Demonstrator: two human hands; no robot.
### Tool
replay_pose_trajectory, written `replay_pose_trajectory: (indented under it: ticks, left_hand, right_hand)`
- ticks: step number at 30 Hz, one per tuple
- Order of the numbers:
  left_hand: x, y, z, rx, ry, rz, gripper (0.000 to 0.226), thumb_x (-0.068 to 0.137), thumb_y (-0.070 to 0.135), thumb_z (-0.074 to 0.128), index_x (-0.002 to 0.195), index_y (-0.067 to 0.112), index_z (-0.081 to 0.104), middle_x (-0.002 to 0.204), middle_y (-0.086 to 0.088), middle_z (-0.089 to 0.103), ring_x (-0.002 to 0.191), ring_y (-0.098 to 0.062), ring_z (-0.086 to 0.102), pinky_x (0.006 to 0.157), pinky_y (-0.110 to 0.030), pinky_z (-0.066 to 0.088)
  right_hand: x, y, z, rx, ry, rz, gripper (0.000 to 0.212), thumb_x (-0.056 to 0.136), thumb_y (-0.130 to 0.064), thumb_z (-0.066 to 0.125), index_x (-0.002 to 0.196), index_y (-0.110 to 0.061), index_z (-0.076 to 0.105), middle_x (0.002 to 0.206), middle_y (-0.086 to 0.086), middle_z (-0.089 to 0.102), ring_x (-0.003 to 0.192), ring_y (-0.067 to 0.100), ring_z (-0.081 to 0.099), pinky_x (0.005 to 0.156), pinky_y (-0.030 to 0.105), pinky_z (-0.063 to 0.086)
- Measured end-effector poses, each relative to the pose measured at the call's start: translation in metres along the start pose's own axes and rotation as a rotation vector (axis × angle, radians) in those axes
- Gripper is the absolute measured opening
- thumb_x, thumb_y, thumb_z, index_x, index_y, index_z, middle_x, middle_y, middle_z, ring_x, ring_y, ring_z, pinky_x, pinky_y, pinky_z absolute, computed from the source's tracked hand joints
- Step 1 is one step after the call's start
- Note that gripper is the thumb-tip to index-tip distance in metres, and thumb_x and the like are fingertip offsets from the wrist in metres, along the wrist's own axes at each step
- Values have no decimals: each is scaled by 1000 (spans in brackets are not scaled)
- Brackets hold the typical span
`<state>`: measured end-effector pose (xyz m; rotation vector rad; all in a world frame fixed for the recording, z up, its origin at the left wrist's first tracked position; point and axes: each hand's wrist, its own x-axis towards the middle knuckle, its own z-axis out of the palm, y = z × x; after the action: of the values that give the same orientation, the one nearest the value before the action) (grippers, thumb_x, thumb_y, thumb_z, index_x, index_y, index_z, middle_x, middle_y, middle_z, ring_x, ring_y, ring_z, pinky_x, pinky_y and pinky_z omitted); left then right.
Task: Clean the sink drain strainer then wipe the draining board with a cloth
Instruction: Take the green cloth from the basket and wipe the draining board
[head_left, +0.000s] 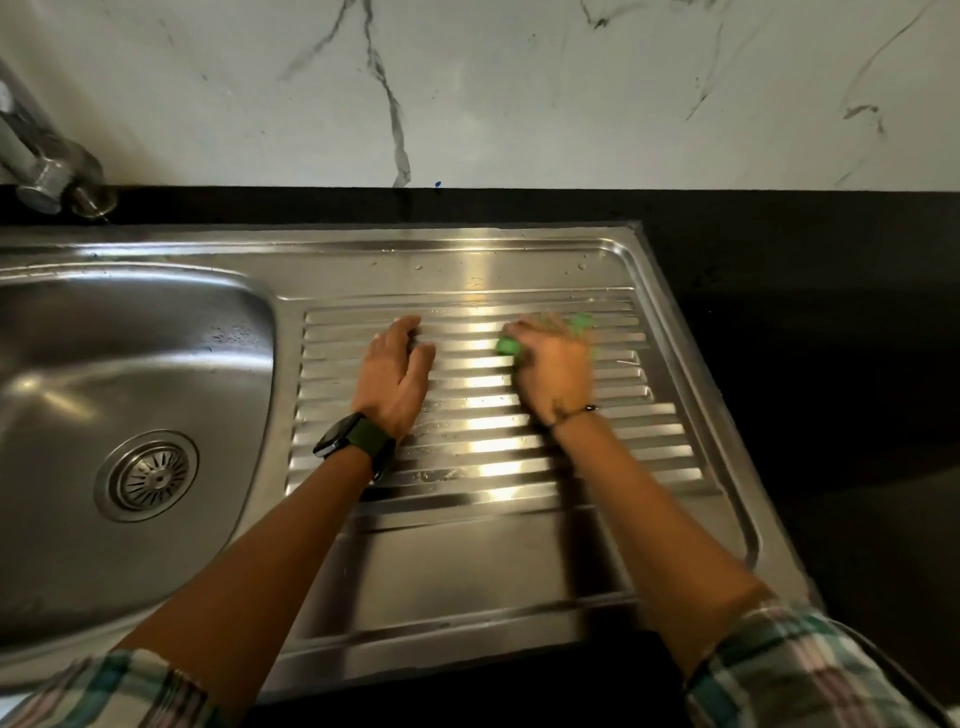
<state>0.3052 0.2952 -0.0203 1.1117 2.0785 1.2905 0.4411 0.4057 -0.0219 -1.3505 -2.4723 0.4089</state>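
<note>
Round slotted steel drain strainer (147, 476) seated in sink at left, seemingly finished; ribbed steel draining board (483, 395) mid-wipe, far ribs reached, droplets remaining; green cloth (508, 347) gripped under curled right hand (551, 368); left hand (396, 371) flat, holding nothing

A single head-worn, wide-angle camera looks forward and steeply down from above the person's own forearms, close over the ribbed stainless-steel draining board (519, 545). It faces the white marble-veined wall panel (519, 93) across the top, with the steel sink basin (104, 338) cut off at the left edge and the black countertop (831, 338) filling the right. No second view shares the scene.
</note>
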Motion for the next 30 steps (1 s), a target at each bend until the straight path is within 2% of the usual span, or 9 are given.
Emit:
replay_pose_trajectory:
  ticks: [4,6,9,12,17,21,24,28,30]
  left_hand:
    - [3,2,1,-69,120,-21,48,81,33,33,120,9,50,115,-13,59,96,-18,53,84,-36,46]
    - [5,2,0,-70,144,-38,48,81,32,32,119,9,50,114,-14,60,95,-19,53,80,-32,43]
    - [4,-2,-1,6,87,-37,54,82,36,30,127,9,45,123,-15,56,107,-27,53,91,-40,44]
    - [3,-5,-3,18,77,-18,54,83,36,29,127,9,45,122,-15,57,109,-29,53,94,-45,44]
    - [5,-7,1,34,98,-17,54,83,39,29,128,12,45,121,-12,57,107,-25,53,88,-35,43]
    - [10,-9,6,81,118,-12,56,83,44,32,129,13,43,125,-12,55,111,-26,51,93,-39,43]
    - [13,-10,10,149,109,14,59,83,48,32,128,11,42,126,-14,53,111,-27,50,93,-42,44]
    - [17,-12,10,42,250,27,46,86,38,30,119,11,46,115,-13,55,92,-15,50,70,-17,39]
    - [21,-10,8,64,277,11,47,86,38,27,118,10,47,117,-13,54,96,-17,49,77,-25,42]
  right_hand:
    - [-3,-90,42,85,-78,-192,30,91,-23,49,120,-20,57,130,2,57,132,24,37,117,44,10]
    - [2,-88,43,84,-119,-243,34,91,-21,51,124,-18,54,134,2,54,134,23,35,117,44,10]
    - [9,-52,26,14,-120,-347,46,84,-7,56,126,-25,53,136,-2,53,134,21,37,115,45,16]
    - [14,15,-2,28,-22,-163,51,81,2,56,122,-28,57,135,-1,54,133,22,39,115,48,16]
    - [23,96,-40,40,17,72,43,86,-1,50,121,-23,59,131,3,57,127,24,47,111,50,27]
    - [22,58,-23,31,119,179,41,81,0,52,115,-21,63,126,3,61,128,26,43,114,49,13]
    - [22,-12,8,95,11,16,37,82,-6,55,113,-25,64,129,0,59,132,26,36,115,46,9]
    - [30,-97,49,84,-209,-239,30,94,-25,43,121,-25,56,140,-5,48,140,23,22,117,50,1]
    - [38,-96,50,59,-253,-295,32,95,-27,43,125,-23,52,141,-5,47,140,20,23,117,49,6]
